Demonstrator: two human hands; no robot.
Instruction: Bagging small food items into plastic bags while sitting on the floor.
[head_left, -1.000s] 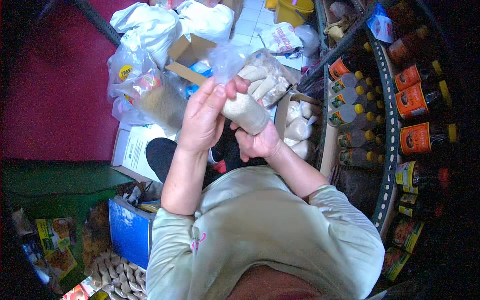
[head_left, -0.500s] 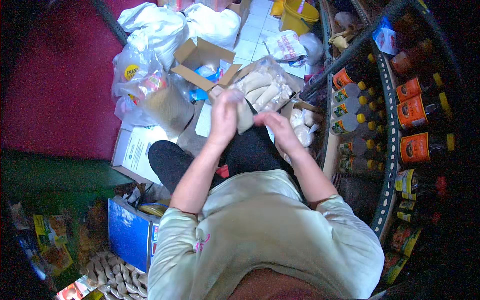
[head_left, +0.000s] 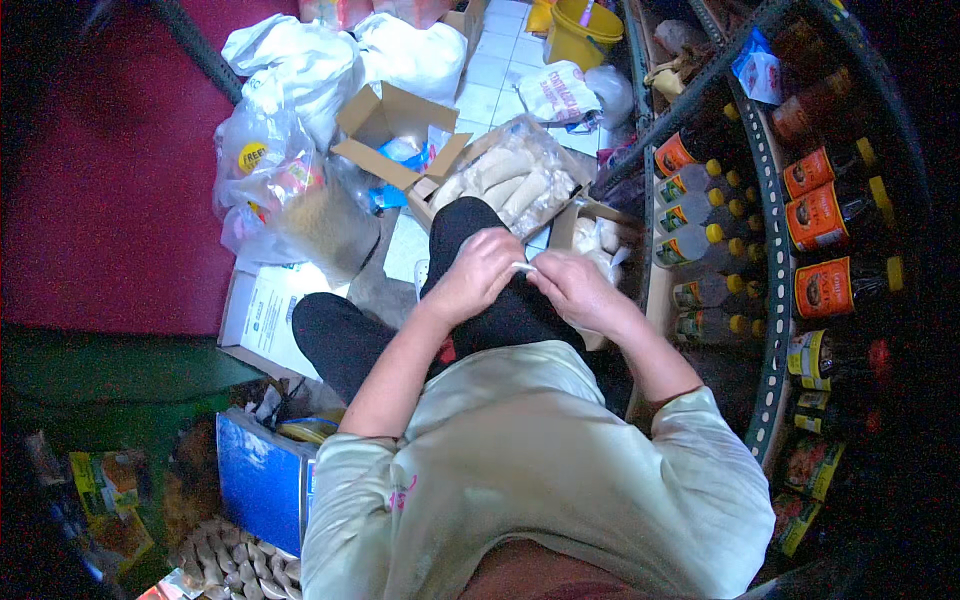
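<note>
Over my dark-trousered legs, my left hand (head_left: 474, 272) and my right hand (head_left: 580, 288) meet with fingers pinched. A short white twisted strip (head_left: 523, 266), perhaps the neck of a plastic bag, spans the gap between the fingertips. The rest of whatever it belongs to is hidden by my hands. Just beyond my knee lies a carton lined with clear plastic (head_left: 560, 190), holding several long plastic bags of white contents (head_left: 500, 172). Right of it, near my right hand, is a smaller carton (head_left: 565, 228) with rounded white bags (head_left: 600, 238).
An open carton (head_left: 365, 125) with blue packets stands farther off, beside a large clear bag of grain (head_left: 325, 225) and white sacks (head_left: 410, 55). Shelves of bottles (head_left: 825, 290) line the right. A blue box (head_left: 260, 480) sits at lower left; a yellow bucket (head_left: 580, 35) is at the back.
The pale filled bag that hung from my left hand no longer shows. My left hand has come down and right, my right hand slightly lower, and they now meet at the white strip.
</note>
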